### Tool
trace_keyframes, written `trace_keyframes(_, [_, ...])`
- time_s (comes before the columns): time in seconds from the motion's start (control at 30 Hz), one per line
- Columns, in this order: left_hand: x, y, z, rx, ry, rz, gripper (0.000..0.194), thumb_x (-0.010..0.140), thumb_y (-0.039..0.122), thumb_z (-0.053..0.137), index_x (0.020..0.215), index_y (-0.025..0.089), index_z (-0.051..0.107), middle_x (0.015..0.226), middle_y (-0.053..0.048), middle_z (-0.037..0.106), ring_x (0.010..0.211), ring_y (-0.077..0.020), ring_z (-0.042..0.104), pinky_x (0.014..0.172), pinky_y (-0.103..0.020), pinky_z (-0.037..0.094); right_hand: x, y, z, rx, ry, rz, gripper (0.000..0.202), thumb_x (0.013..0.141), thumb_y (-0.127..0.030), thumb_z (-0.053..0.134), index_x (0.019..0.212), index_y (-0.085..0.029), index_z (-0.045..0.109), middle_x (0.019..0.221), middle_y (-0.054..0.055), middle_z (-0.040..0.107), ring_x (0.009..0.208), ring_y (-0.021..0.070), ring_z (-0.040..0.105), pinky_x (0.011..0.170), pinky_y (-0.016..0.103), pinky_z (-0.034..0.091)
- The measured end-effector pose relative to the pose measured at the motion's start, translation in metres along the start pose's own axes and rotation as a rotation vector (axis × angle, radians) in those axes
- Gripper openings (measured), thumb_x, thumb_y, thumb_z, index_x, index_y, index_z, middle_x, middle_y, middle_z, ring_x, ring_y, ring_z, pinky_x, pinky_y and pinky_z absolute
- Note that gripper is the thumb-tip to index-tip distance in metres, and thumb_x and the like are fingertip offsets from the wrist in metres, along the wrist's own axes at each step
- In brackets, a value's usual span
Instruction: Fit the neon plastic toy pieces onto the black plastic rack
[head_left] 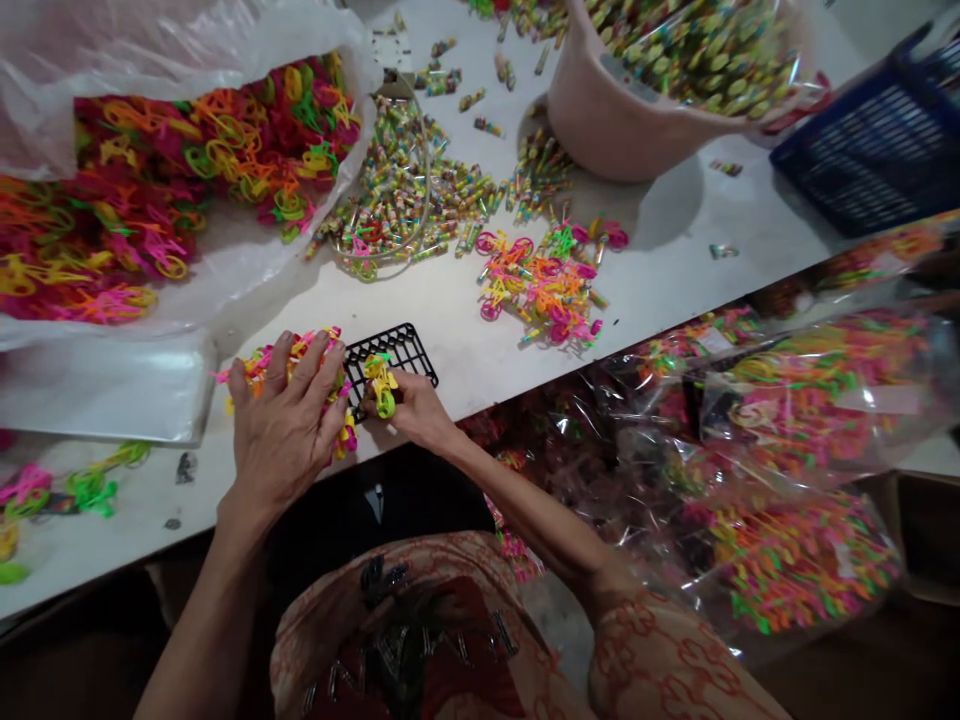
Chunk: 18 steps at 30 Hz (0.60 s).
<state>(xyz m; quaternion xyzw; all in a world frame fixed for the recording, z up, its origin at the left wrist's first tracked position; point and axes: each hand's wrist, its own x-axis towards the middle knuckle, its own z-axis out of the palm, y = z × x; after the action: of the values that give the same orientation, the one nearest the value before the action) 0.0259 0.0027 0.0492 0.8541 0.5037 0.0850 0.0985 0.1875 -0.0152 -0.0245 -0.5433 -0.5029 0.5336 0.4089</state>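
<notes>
My left hand (281, 425) lies with fingers spread over a row of small bright plastic toys (259, 360), palm down at the table's front edge. Part of the row is hidden beneath it. Just right of it is a black plastic grid rack (401, 350). Over the rack's near side, my right hand (415, 405) is closed on a yellow and green plastic toy bicycle (382, 390). Its fingertips are partly hidden behind the toy. A loose pile of toy bicycles in pink, orange and green (544, 290) lies to the right, with small filled tubes among them.
A large plastic bag of toys (225, 160) lies at the left, above stacked clear bags (105, 390). Many candy-like tubes (420, 190) are heaped behind the rack. A pink basin (622, 125) and blue basket (862, 140) stand at right. Filled bags (810, 560) lie below the table.
</notes>
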Motion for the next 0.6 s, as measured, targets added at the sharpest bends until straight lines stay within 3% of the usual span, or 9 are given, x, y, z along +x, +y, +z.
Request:
trace_keyframes(0.2, [0.0,-0.003,0.0,-0.025,-0.019,0.01,0.053,0.098,0.038,0.029,0.15,0.032,0.031,0.153,-0.003,0.041,0.147,-0.0288,0.024,0.118,-0.061,0.005,-0.006,-0.005,-0.007,-0.438,-0.08,-0.173,0.015,0.08,-0.009,0.052,0.067,-0.017,0.056,0.08,0.003,0.058,0.078,0.0144,0.054,0.069,0.024,0.04])
trace_keyframes(0.37, [0.001,-0.001,0.0,-0.036,-0.06,-0.02,0.054,0.099,0.043,0.021,0.15,0.032,0.031,0.155,-0.002,0.039,0.149,-0.0284,0.02,0.118,-0.062,0.002,-0.009,-0.024,0.005,-0.797,-0.217,-0.121,0.022,0.086,-0.009,0.046,0.094,-0.017,0.064,0.106,0.008,0.062,0.076,0.0148,0.057,0.064,0.025,0.04])
trace_keyframes(0.5, [-0.007,-0.01,-0.008,-0.181,-0.02,-0.044,0.059,0.098,0.05,0.01,0.15,0.031,0.031,0.157,-0.001,0.036,0.149,-0.0242,0.022,0.121,-0.055,0.007,-0.011,-0.026,0.012,-0.693,-0.196,-0.06,0.021,0.085,-0.011,0.05,0.097,-0.015,0.067,0.106,0.009,0.063,0.082,0.0175,0.061,0.069,0.028,0.046])
trace_keyframes(0.6, [-0.017,-0.026,-0.022,-0.395,0.211,-0.068,0.07,0.096,0.052,-0.005,0.15,0.029,0.032,0.157,0.001,0.033,0.147,-0.0179,0.027,0.122,-0.046,0.018,-0.016,-0.02,-0.022,-0.47,-0.072,-0.11,0.025,0.081,-0.018,0.061,0.106,-0.015,0.066,0.106,0.009,0.064,0.086,0.0177,0.063,0.073,0.028,0.05])
